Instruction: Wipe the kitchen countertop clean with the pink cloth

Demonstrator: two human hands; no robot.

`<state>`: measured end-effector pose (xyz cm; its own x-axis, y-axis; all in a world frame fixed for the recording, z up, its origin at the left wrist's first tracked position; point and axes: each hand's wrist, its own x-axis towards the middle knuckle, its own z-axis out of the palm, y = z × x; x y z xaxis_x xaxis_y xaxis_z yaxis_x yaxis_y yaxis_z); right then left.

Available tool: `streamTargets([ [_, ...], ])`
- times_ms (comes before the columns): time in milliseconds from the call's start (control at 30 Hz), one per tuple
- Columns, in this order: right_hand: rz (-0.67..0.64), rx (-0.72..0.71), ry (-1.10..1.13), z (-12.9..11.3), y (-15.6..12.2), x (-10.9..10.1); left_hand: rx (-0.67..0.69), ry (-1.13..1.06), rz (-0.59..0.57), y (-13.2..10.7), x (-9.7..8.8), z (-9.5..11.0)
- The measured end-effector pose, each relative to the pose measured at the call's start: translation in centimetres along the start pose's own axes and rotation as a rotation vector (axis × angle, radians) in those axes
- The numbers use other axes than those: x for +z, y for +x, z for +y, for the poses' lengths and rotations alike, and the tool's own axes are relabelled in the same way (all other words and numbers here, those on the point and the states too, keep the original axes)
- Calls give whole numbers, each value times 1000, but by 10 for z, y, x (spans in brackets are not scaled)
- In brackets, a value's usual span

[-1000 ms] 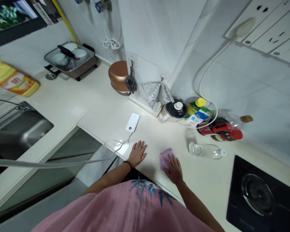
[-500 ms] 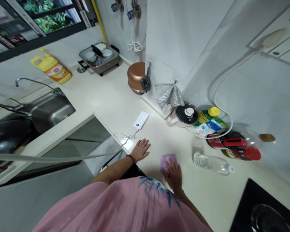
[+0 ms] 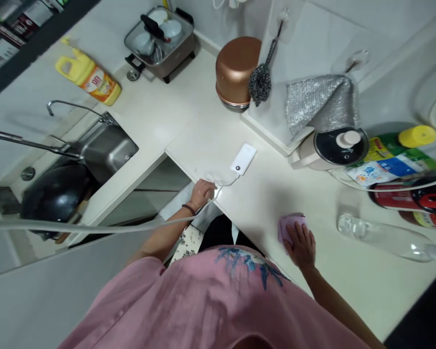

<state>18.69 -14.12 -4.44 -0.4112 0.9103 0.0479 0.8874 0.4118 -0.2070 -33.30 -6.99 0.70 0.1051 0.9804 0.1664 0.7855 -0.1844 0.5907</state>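
My right hand [image 3: 302,244] lies flat, fingers spread, on a small pink cloth [image 3: 289,226] pressed to the pale countertop [image 3: 265,189]. At the counter's front edge my left hand [image 3: 202,192] is curled around a white cable [image 3: 218,180]. That cable runs to a white power bank [image 3: 243,159] lying on the counter just beyond it. A clear plastic bottle [image 3: 381,236] lies on its side to the right of the cloth.
A small pot with a dark lid [image 3: 336,148], condiment bottles [image 3: 403,162], a copper pot [image 3: 237,70], a hanging scrubber [image 3: 260,83] and a silver cloth [image 3: 321,102] line the back. At left are a sink [image 3: 101,150], a black wok [image 3: 54,194], a yellow jug [image 3: 90,80] and a lidded pan [image 3: 160,36].
My left hand left the countertop, where it lay flat, and moved left to the edge, closing on the cable. The camera tilted down and closer. My right hand stays on the cloth.
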Motion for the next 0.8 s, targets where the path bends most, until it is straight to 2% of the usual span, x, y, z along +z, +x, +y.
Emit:
streamTargets([
  [67, -8, -1, -23, 0, 0, 0, -9, 39, 17, 10, -11, -20],
  [167, -13, 3, -40, -1, 1, 0, 13, 32, 6, 30, -4, -35],
  [333, -48, 24, -35, -1, 2, -3, -114, 17, 157, 48, 27, -38],
  [400, -63, 25, -38, 0, 2, -3, -131, 36, 174, 50, 35, -39],
  [533, -60, 56, -32, -1, 2, -3, -124, 47, 170, 48, 40, -43],
  [800, -47, 26, -72, -3, 4, -5, -168, 44, 174, 47, 44, -44],
])
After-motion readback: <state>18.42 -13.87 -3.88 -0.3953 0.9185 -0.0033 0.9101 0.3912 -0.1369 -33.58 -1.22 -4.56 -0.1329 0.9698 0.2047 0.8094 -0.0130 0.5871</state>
